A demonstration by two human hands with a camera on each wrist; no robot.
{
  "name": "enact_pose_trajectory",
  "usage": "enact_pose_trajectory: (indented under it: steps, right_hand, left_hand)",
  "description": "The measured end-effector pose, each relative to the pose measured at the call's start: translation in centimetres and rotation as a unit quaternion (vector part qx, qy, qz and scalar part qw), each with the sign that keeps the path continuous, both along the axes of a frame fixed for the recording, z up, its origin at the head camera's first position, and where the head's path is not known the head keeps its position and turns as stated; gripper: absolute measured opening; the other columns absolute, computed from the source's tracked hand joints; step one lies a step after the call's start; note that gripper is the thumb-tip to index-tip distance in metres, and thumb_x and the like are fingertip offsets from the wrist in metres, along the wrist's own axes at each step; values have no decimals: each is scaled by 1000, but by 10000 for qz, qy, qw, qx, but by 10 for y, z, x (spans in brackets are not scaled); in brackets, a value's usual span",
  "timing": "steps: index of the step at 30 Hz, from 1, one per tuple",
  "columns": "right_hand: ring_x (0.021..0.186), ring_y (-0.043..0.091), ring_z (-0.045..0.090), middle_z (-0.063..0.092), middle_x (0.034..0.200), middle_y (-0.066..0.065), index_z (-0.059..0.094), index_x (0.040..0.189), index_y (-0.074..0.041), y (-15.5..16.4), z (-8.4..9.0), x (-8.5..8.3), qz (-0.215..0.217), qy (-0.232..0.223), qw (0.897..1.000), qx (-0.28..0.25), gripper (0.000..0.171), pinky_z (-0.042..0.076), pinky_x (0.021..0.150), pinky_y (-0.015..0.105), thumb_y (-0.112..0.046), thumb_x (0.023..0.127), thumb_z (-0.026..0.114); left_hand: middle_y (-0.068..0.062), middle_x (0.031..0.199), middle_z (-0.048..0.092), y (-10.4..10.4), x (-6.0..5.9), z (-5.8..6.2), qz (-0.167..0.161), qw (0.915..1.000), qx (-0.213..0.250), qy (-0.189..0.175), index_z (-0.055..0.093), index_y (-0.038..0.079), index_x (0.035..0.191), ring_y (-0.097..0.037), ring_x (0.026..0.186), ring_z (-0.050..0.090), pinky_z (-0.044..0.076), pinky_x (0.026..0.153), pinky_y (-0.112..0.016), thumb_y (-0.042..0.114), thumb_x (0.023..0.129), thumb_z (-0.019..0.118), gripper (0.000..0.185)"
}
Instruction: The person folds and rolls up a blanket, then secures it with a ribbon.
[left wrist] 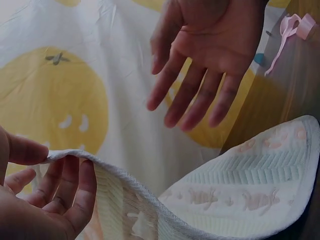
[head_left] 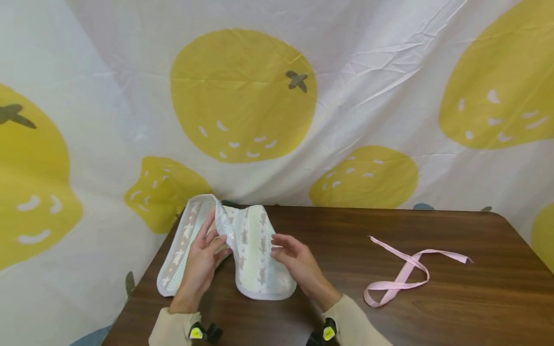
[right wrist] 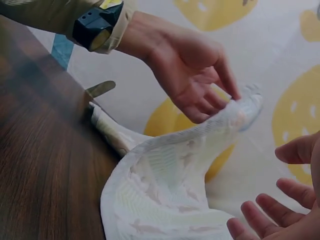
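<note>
A pale quilted cloth (head_left: 259,250) with white bound edges, patterned with animal shapes and zigzag stripes, stands partly raised at the table's left. My left hand (head_left: 199,264) pinches its bound edge between thumb and fingers, as the left wrist view shows up close at that hand (left wrist: 60,192). The cloth drapes down on both sides of this grip, its lower parts on the table. Beside the cloth's right part is my right hand (head_left: 300,264), fingers spread and slightly bent. In the right wrist view this hand (right wrist: 290,210) holds nothing and appears apart from the fabric.
A pink ribbon (head_left: 404,275) lies loosely looped on the right of the dark wooden table (head_left: 476,307). Behind the table hangs a white curtain (head_left: 363,96) with yellow fruit prints, close to the table's back edge.
</note>
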State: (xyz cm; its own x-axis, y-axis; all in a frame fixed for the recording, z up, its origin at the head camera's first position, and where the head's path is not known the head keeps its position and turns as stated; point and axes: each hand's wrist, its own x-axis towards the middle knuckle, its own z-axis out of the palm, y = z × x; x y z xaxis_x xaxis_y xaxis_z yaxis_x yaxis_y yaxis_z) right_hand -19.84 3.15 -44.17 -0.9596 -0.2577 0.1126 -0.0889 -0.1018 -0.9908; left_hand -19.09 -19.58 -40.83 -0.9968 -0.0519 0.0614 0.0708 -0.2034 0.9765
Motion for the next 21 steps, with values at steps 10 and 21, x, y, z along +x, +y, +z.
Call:
enact_pose_trajectory:
  steps: [10,21]
  right_hand:
    - [125,49,52,48,141,30,46,144,-2,-3,0,8,965,644,9918,532,56,53,94,40,-6,92,66]
    - [115,41,62,56,135,25,47,144,-3,-6,-5,12,581,1134,9902,579,55,55,91,39,-3,92,66]
  left_hand:
    - [-11,134,54,22,3,0,-290,9992,-101,269,27,23,156,-19,107,62,56,82,-33,-1,99,49,66]
    - [-17,143,49,45,5,2,-574,9978,88,328,27,21,157,-20,111,60,55,82,-35,-3,97,50,68]
